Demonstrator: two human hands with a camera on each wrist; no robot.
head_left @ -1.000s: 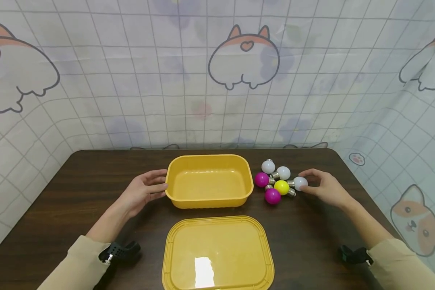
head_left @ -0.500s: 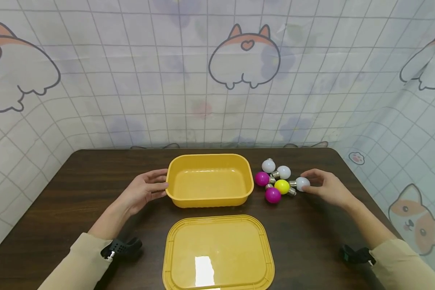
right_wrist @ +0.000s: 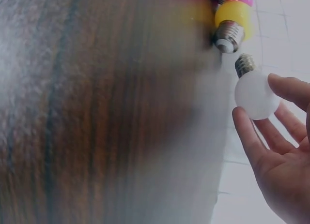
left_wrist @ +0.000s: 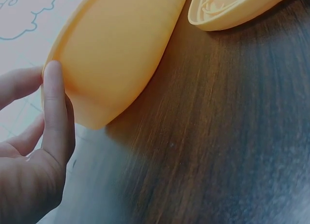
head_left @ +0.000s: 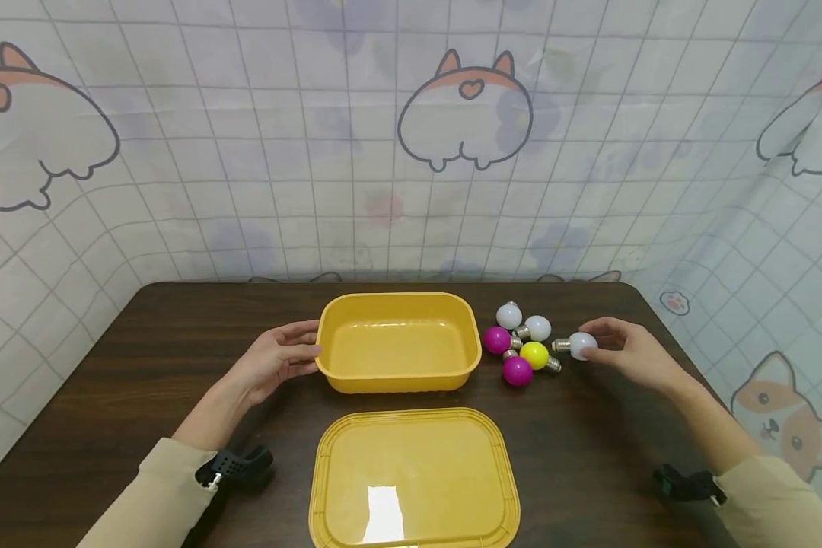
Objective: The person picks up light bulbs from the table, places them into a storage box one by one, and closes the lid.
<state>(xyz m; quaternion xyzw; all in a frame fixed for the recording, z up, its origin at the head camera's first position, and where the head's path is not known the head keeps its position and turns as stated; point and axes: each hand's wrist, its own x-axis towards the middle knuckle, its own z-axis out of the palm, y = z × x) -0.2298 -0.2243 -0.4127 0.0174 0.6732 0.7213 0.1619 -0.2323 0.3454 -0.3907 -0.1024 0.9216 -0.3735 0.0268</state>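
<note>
Nearest, a shallow yellow lid [head_left: 414, 476] is lying on the dark tabletop [head_left: 103, 403], its front edge leaving view. Beyond it, the left hand [head_left: 274, 361] is touching the left end of a yellow bin [head_left: 397, 385], fingers fairly straight. The right hand [head_left: 623, 352] is pinching a white bulb [head_left: 581, 346] by its globe. Five other bulbs [head_left: 534, 355] are clustering between it and the bin's right edge, with wood showing between bin and lid. A grid-patterned cloth [head_left: 377, 152] is hanging behind.

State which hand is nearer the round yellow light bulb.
Right. The right hand is just right of the yellow bulb; the left hand is farther off, at the yellow rectangular tub's left end.
</note>
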